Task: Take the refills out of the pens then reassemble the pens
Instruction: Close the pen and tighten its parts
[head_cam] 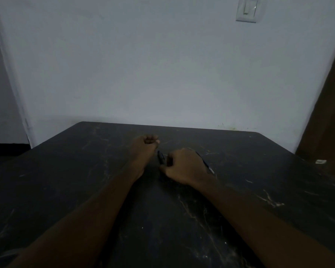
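Observation:
The scene is dim. My left hand (146, 147) rests on the dark table (85, 171) with its fingers curled into a fist, and I see nothing in it. My right hand (184, 167) lies a little nearer and to the right, fingers curled down. A dark pen (161, 157) lies on the table between the two hands, its near end at my right hand's fingertips; whether the fingers pinch it is unclear. A second thin pen or refill (206, 163) lies slantwise just behind my right hand, its pale tip pointing to the near right.
The scratched dark table stands against a pale wall (162, 74). A small white object (320, 161) lies near the table's right edge. A light switch (249, 9) is on the wall at upper right, and a brown door (331, 117) stands at the right.

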